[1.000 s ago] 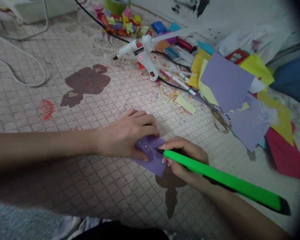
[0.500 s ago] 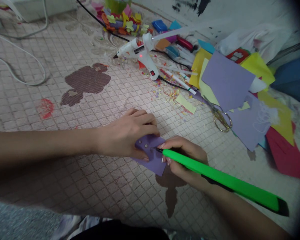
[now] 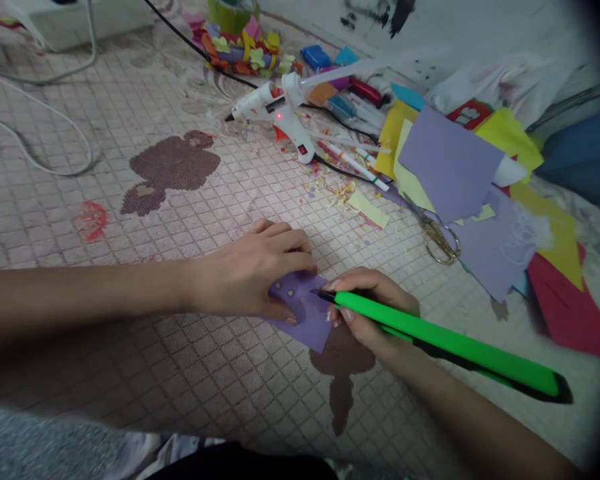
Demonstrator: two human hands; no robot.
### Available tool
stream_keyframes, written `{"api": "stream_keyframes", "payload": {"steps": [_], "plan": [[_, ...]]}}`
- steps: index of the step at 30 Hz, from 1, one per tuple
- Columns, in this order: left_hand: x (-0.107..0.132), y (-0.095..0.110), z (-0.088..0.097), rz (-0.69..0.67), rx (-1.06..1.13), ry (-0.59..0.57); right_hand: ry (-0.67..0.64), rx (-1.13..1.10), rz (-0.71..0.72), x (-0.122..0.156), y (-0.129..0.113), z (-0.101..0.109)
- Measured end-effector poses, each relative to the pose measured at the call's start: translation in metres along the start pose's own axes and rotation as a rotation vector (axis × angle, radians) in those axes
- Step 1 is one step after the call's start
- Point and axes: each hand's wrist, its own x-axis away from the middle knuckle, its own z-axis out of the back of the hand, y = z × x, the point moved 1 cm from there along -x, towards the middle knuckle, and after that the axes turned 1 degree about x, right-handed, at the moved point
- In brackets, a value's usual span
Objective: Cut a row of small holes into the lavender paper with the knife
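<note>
Head view looks down on a woven mat (image 3: 130,373) laid on the floor, with both arms reaching in from opposite sides. The left hand (image 3: 245,280) lies over a small purple card (image 3: 300,313), fingers curled across its upper edge and thumb resting on its lower part, pinning it to the mat. The card sits near the middle of the view and has a few small round marks near one corner. The right hand (image 3: 375,313) is closed around a neon-green slim tool (image 3: 445,347), and its black tip is at the card's right edge; I cannot tell whether it is a pen or a craft knife. Up and to the right lie a white hot glue gun (image 3: 280,113), gold-handled scissors (image 3: 437,240), paper scraps (image 3: 330,190) and overlapping lilac sheets (image 3: 450,163).
</note>
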Motion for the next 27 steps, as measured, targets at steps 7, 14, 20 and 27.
{"api": "stream_keyframes", "payload": {"steps": [7, 14, 20, 27], "plan": [[0.000, 0.002, 0.000, 0.004, -0.094, 0.037, -0.008, 0.012, 0.042, 0.001, -0.002, 0.002], [0.002, 0.000, 0.007, 0.080, -0.067, 0.055, -0.076, -0.003, 0.039, 0.007, 0.006, 0.003], [-0.001, -0.008, 0.015, 0.081, 0.183, -0.027, -0.131, -0.010, 0.019, 0.006, 0.006, 0.001], [-0.001, -0.008, 0.013, 0.086, 0.163, -0.052, -0.157, 0.002, -0.021, 0.005, 0.005, -0.001]]}}
